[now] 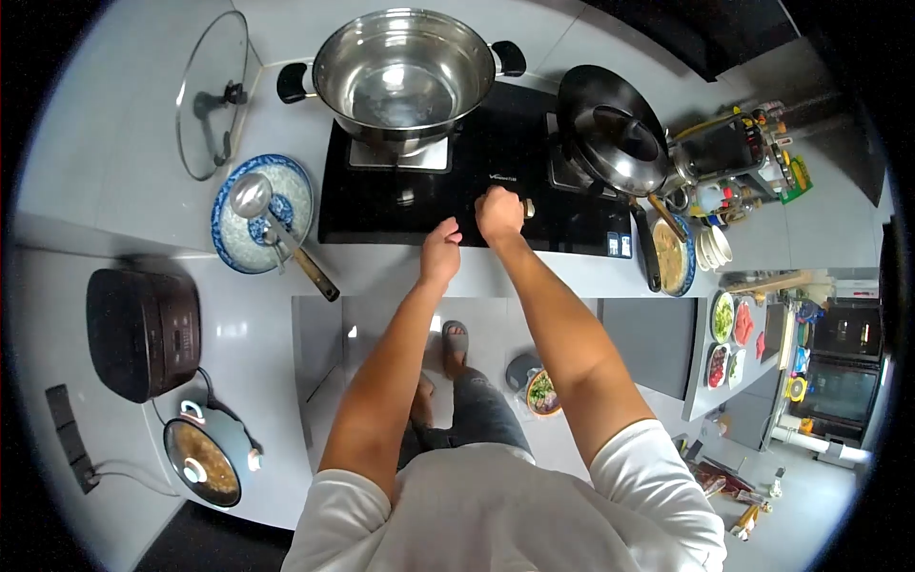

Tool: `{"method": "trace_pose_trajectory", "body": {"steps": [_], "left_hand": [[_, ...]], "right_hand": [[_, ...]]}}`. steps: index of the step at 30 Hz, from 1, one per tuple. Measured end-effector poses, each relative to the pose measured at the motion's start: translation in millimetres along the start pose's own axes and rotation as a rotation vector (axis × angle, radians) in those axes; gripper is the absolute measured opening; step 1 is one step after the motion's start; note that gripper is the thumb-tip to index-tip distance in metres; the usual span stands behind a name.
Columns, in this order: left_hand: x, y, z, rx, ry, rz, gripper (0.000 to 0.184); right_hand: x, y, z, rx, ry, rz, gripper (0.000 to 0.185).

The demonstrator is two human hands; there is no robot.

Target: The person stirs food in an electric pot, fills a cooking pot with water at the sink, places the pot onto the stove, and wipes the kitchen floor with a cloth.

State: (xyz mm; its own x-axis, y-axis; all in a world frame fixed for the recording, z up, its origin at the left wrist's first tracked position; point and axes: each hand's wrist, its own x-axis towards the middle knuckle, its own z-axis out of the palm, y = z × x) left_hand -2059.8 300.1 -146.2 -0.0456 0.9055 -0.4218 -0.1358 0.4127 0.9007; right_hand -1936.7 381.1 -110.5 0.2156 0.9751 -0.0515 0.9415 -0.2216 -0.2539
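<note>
My right hand (500,214) is closed at the front of the black glass gas stove (400,205), its fingers wrapped round what looks like a stove knob, mostly hidden under them. Just right of it a small metallic knob (529,207) shows. My left hand (441,252) hovers by the stove's front edge, fingers curled in, with nothing visible in it. On the left burner stands a large two-handled steel pot (405,76), its inside shiny. A dark wok (610,124) with a lid rests over the right burner.
Left of the stove, a ladle (251,195) lies across a blue-rimmed plate (286,176); a glass lid (210,105) leans on the wall. Further left are a dark rice cooker (143,329) and a lidded electric pot (202,458). A food dish (670,253) sits right.
</note>
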Motion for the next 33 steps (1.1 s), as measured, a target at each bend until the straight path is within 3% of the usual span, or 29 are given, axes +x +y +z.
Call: {"method": "trace_pose_trajectory", "body": {"steps": [3, 7, 11, 17, 33], "left_hand": [[0, 2, 2, 0.074, -0.019, 0.041, 0.048], [0, 0, 5, 0.051, 0.004, 0.074, 0.047], [0, -13, 9, 0.081, 0.048, 0.163, 0.049], [1, -23, 16, 0.143, 0.113, 0.255, 0.051], [-6, 5, 13, 0.174, 0.046, 0.088, 0.053]], "right_hand": [[-3, 3, -11, -0.115, -0.090, -0.199, 0.016], [-7, 28, -7, -0.204, 0.098, -0.671, 0.014], [-3, 38, -20, -0.190, 0.063, -0.817, 0.010], [8, 51, -6, -0.046, 0.069, -0.770, 0.013], [2, 45, -13, -0.002, -0.002, -0.601, 0.019]]}}
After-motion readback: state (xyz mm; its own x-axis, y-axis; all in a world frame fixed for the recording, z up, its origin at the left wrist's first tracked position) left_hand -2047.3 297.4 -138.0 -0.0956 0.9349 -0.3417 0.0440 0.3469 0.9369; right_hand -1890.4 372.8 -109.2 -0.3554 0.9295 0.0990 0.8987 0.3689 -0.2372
